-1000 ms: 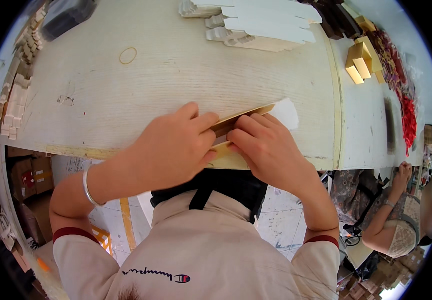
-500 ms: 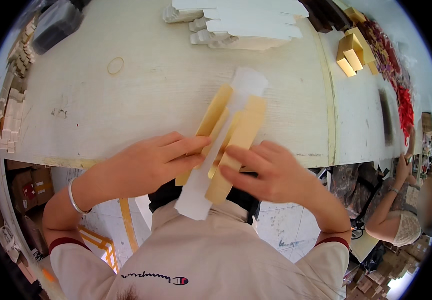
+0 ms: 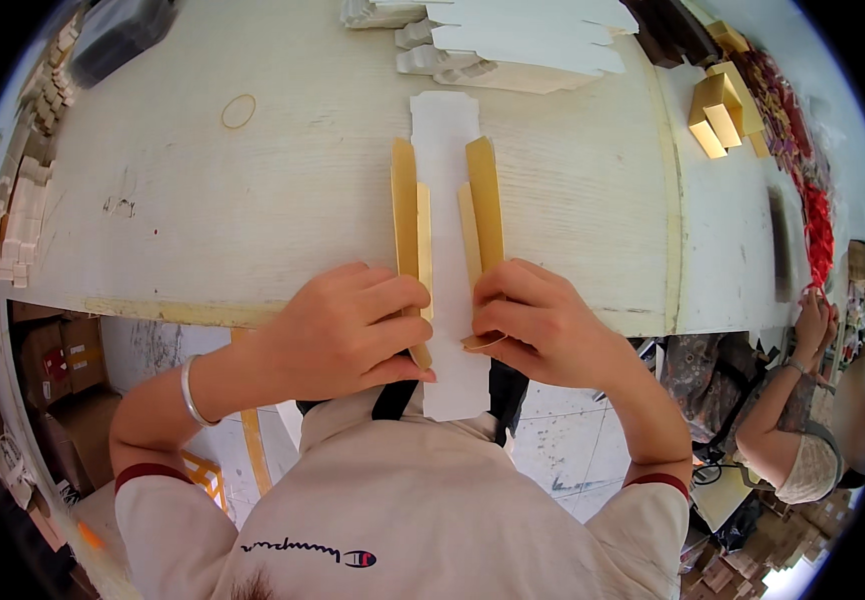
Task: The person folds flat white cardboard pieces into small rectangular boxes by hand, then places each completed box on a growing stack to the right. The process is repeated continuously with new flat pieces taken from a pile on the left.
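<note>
A long cardboard box blank [image 3: 453,250], white on its middle panel, lies lengthwise in front of me, its near end past the table's front edge. Gold side panels stand folded up along both long sides. My left hand [image 3: 361,325] pinches the near part of the left gold panel [image 3: 405,210] between thumb and fingers. On the other side, my right hand [image 3: 553,322] grips the right gold panel [image 3: 490,205] near its close end, where a gold flap bends inward. Fingers partly cover both panels.
A stack of flat white box blanks [image 3: 523,45] lies at the far middle. Gold boxes [image 3: 721,110] and red ribbon-like strips [image 3: 817,235] are at the right, near another person's hands [image 3: 813,325]. A rubber band [image 3: 239,112] lies left; cream pieces [image 3: 23,220] line the left edge.
The blank has turned from slanting to pointing straight away from me. Its gold panels now stand more upright and wider apart, and my right hand has shifted to the right panel's near end.
</note>
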A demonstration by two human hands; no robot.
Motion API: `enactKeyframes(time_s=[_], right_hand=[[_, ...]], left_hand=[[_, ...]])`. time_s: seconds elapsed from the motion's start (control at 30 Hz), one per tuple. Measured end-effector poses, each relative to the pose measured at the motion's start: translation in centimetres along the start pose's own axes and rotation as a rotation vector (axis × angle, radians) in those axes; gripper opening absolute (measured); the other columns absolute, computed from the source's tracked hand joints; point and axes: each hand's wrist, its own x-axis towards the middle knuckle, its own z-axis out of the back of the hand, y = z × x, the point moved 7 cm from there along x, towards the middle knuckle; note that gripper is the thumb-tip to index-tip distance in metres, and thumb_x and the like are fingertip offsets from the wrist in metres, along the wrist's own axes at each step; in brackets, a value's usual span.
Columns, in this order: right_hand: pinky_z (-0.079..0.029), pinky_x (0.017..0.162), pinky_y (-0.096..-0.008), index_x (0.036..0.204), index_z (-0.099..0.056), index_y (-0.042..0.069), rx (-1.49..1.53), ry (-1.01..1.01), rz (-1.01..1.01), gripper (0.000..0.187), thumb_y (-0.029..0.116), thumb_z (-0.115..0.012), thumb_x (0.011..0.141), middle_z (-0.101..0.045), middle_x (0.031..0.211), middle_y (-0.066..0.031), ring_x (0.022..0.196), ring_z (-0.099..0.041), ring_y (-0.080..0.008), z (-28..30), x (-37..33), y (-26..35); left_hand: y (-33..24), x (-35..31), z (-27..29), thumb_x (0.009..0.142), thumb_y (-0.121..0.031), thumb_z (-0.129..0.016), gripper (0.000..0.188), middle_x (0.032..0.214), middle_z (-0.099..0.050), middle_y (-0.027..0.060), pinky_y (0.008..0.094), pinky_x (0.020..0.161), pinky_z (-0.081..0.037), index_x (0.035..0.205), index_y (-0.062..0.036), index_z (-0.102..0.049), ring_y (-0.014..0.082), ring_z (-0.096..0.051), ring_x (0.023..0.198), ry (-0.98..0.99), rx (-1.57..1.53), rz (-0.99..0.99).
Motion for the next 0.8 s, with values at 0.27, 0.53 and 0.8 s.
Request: enactKeyframes(time_s=[0.27,0.53,0.8], right_hand=[[-0.047,0.063,-0.0358,0.081,-0.053,0.004,-0.092,-0.036,-0.089,0.02,0.005,-0.072,0.073,-0.044,0.085,-0.0084,0.075,-0.052,-0.0242,-0.1,0.1,0.5],[-0.048,0.072,-0.0309,0.108,-0.064,0.006,-0.271,-0.088,-0.081,0.034,0.0,-0.065,0.075,-0.052,0.129,-0.0163,0.088,-0.059,-0.0208,1.2,-2.5,2.3],[-0.051,0.066,-0.033,0.099,-0.066,-0.002,-0.434,-0.366,0.209,0.03,-0.004,-0.068,0.069,-0.058,0.123,-0.0171,0.082,-0.062,-0.0239,-0.5,-3.5,2.2]], left_hand=[[-0.6,0.9,-1.6,0.071,-0.014,-0.079,0.017,0.072,-0.059,0.0036,0.0325,0.052,-0.041,0.078,-0.0069,-0.065,0.022,-0.054,0.059,-0.169,0.046,0.111],[0.1,0.5,-1.4,0.075,-0.006,-0.071,0.008,0.068,-0.053,0.0037,0.0324,0.047,-0.041,0.077,-0.0081,-0.063,0.021,-0.054,0.055,-0.275,-0.055,0.196],[0.0,0.5,-1.4,0.079,-0.007,-0.069,0.006,0.069,-0.053,0.005,0.0325,0.049,-0.042,0.079,-0.0075,-0.063,0.0223,-0.053,0.057,-0.244,-0.051,0.205]])
